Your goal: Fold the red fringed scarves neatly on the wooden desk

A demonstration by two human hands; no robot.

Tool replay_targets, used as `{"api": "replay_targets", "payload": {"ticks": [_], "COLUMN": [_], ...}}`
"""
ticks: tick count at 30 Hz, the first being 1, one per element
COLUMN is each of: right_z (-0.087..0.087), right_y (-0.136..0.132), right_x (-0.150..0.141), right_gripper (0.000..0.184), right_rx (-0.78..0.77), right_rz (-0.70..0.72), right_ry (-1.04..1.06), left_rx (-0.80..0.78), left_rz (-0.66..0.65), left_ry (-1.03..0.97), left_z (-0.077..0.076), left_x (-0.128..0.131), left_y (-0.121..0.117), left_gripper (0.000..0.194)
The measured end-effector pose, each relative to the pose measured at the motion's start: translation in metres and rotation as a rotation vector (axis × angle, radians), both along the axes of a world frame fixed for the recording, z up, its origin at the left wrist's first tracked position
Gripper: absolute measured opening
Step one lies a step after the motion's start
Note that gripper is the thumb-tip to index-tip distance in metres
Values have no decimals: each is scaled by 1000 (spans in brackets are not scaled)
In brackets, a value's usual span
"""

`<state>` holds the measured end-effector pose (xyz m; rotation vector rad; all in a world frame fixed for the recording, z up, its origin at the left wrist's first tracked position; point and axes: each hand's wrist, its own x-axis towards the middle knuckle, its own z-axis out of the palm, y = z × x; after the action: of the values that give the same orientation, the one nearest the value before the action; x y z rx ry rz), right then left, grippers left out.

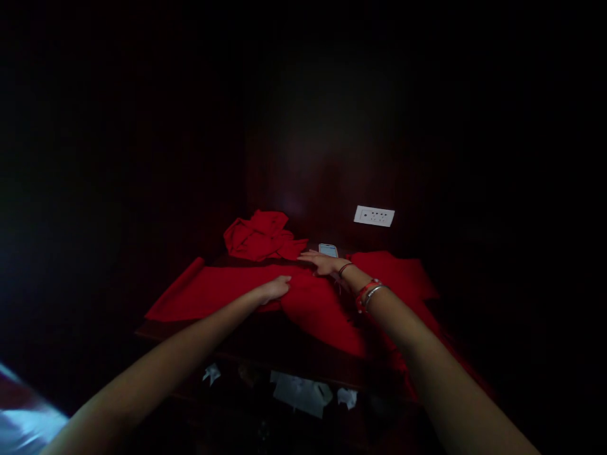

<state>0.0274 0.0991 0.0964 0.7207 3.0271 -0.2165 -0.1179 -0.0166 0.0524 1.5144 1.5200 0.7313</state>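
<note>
A red cloth (222, 294) lies spread over a dark table (265, 344), part of it hanging over the front edge. My left hand (275, 289) rests on the cloth near its middle, fingers curled on a fold. My right hand (322, 261) lies flat on the cloth's far edge, fingers stretched to the left, with bracelets on the wrist. A crumpled heap of red cloth (260, 236) sits just behind both hands.
A phone (328, 250) lies on the table right behind my right hand. A white wall socket (374, 216) is on the dark wall behind. White scraps (301, 393) lie below the table. The room is very dark.
</note>
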Motion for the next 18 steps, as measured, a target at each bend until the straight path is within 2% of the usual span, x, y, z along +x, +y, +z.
{"api": "replay_targets", "payload": {"ticks": [3, 6, 8, 9, 11, 14, 16, 18], "right_z": [1, 6, 6, 5, 2, -1, -1, 2], "right_y": [3, 4, 7, 9, 15, 24, 26, 26], "right_x": [-29, -47, -52, -52, -49, -34, -21, -7], "right_gripper": [57, 45, 43, 44, 45, 38, 30, 24], "right_rx": [-191, -368, -382, -338, -186, 41, 118, 181], "right_rz": [121, 151, 137, 126, 93, 26, 2, 13], "right_ry": [-119, -262, -343, -384, -454, -509, -483, -432], "left_rx": [-23, -28, -44, -52, -66, -40, 7, 71], "left_rz": [-19, -27, -28, -31, -57, -103, -82, -4], "left_ry": [-186, -386, -452, -449, -363, -41, 156, 306], "left_z": [-3, -4, -3, -3, 0, 9, 21, 38], "left_x": [-9, -18, -22, -23, -26, -38, -54, -74], "left_y": [0, -3, -7, -10, -15, -16, -13, -7], "left_gripper": [19, 25, 30, 33, 36, 22, 9, 4]}}
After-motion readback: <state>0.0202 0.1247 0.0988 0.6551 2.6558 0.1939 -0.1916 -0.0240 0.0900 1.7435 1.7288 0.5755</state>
